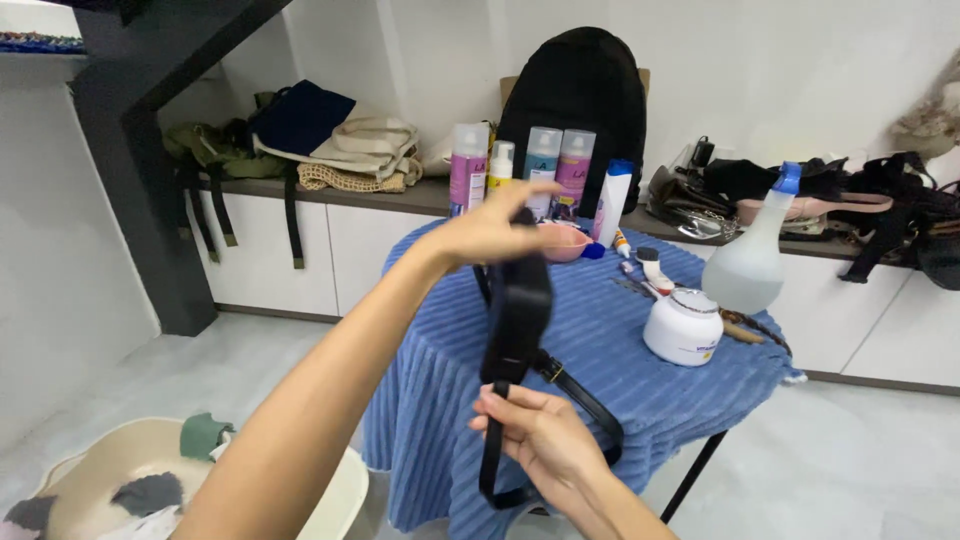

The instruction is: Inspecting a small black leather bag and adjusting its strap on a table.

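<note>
Reaching up from the bottom edge, the left arm is filling the near view, and the left hand (490, 232) is holding the top end of a black bag (518, 305) above the tabletop (600, 330), its grip closing narrowly over the bag's upper edge with the index finger sticking out. Below it, the right hand (535, 435) is pinching the bag's black strap (575, 395) between thumb and fingers, a tight grip right on the strap, just under the brass buckle. So the bag is hanging upright between the two hands, in front of the blue ribbed cloth, with the strap looping down past the lower hand.

Behind the upper hand, a black backpack (580, 95) is leaning against the wall on the shelf (380, 195). Left of that hand, folded cloth bags (335, 140) are lying in a pile. Down left of the lower hand, a cream basin (335, 490) is sitting on the floor with rags in it. Right of both hands, a clear spray bottle (750, 260) with a blue head is standing beside a white jar (683, 327). Just beyond the upper hand, four spray cans (520, 165) are standing in a row, with a pink bowl (562, 240) and a white tube (612, 205) next to them.
</note>
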